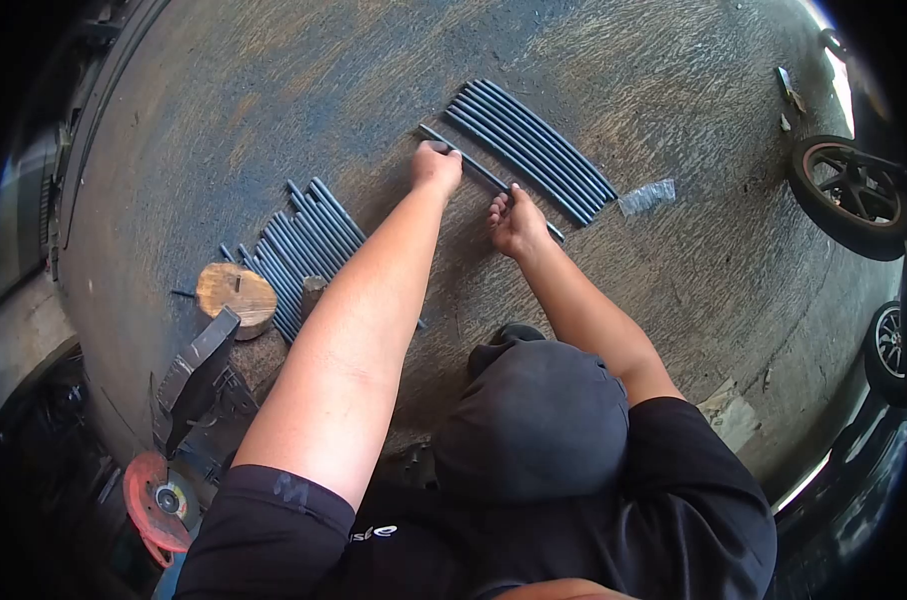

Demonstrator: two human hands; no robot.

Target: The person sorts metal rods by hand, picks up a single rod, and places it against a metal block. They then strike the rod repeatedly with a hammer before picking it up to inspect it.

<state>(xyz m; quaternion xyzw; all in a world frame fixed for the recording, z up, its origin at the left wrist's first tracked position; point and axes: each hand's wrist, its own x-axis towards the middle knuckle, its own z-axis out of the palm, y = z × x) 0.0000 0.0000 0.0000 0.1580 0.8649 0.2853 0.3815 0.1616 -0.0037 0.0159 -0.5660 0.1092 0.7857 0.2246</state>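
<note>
Holds one rod (484,171) in both hands, alongside a neat row (529,150) on the floor (714,100), with a narrow gap between. Left hand (439,170) near the rod's far end, thumb and fingers clamped on it; right hand (519,222) toward the near end, thumb pressed to it, remaining fingers curled in close together. Cannot tell the rod's contact with the floor, resting or raised.

By the look of it, in the middle of lining up this rod with the row, roughly parallel already. Would seem to call for a level, two-handed lowering and a light sideways nudge, without pushing the neighbours askew.

Toward the floor's left edge, a looser pile (319,225) of similar rods, ends uneven, partly hidden behind the left forearm. By the pile, a slotted wood block (249,303); toward the near left corner, a dark metal frame (199,372) and a red disc (146,498). Just off the row's right end, a crumpled clear bag (649,197). Along the floor's right edge, an upper wheel (856,192) and a lower wheel (889,340). Nearer, on the right, a pale scrap (734,415). Underneath everything, rough, brownish-grey, streaky ground, brighter toward the right edge.
</note>
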